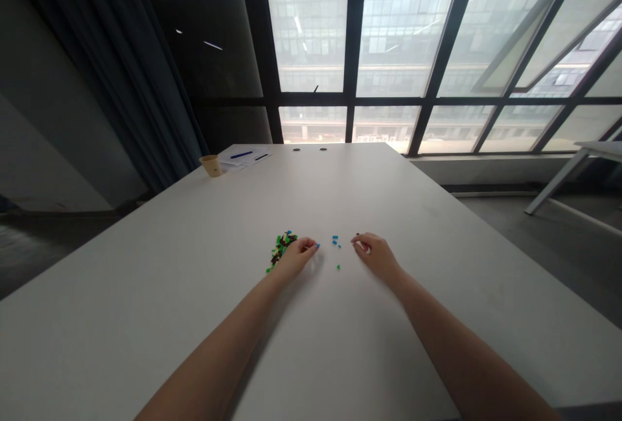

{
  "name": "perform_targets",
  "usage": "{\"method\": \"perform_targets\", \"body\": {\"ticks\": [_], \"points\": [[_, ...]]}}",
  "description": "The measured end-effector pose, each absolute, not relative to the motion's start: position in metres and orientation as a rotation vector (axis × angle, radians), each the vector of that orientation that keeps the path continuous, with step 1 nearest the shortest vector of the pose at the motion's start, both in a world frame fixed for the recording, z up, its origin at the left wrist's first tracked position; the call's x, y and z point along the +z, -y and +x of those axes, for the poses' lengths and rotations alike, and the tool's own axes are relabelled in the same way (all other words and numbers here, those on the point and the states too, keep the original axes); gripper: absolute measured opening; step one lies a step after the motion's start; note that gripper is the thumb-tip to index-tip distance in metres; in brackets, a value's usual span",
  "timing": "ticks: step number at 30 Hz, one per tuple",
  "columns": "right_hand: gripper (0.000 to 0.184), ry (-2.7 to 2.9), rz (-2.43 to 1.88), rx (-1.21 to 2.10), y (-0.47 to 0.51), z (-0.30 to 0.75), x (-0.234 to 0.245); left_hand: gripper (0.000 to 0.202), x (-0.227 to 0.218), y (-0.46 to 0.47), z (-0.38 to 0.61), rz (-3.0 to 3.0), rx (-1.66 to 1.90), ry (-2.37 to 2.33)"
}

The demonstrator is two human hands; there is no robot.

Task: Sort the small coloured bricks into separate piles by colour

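My left hand is closed in a pinch, with a small blue toy brick showing at its fingertips. Beside that hand, on its left, lies a pile of small bricks in green, brown, yellow and blue, partly covered by the hand. Between my hands a few loose blue bricks rest on the white table, and a single green brick lies nearer to me. My right hand is curled just right of them, fingertips close together; what they hold, if anything, is too small to make out. A dark bit shows just beyond its fingers.
At the far left of the table stand a tan paper cup and sheets of paper with a blue pen and a dark pen on them. Two dark round spots mark the far edge. Windows rise behind; another table stands right.
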State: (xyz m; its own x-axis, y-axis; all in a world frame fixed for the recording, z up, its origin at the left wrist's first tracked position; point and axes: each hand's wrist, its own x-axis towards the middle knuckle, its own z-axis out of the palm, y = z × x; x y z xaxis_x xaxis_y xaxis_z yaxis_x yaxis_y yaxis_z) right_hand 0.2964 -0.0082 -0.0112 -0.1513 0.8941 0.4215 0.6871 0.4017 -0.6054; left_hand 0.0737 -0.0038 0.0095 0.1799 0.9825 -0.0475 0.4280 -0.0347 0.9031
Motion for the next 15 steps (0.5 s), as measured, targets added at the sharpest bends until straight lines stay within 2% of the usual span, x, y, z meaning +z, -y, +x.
{"method": "perform_targets", "body": {"ticks": [6, 15], "points": [[0.019, 1.993, -1.105, 0.388, 0.029, 0.272, -0.004, 0.016, 0.014, 0.018, 0.088, 0.825, 0.787, -0.936], [0.018, 1.987, -1.023, 0.397, 0.034, 0.268, 0.000, 0.007, 0.016, 0.024, 0.092, 0.554, 0.573, -0.763]]}}
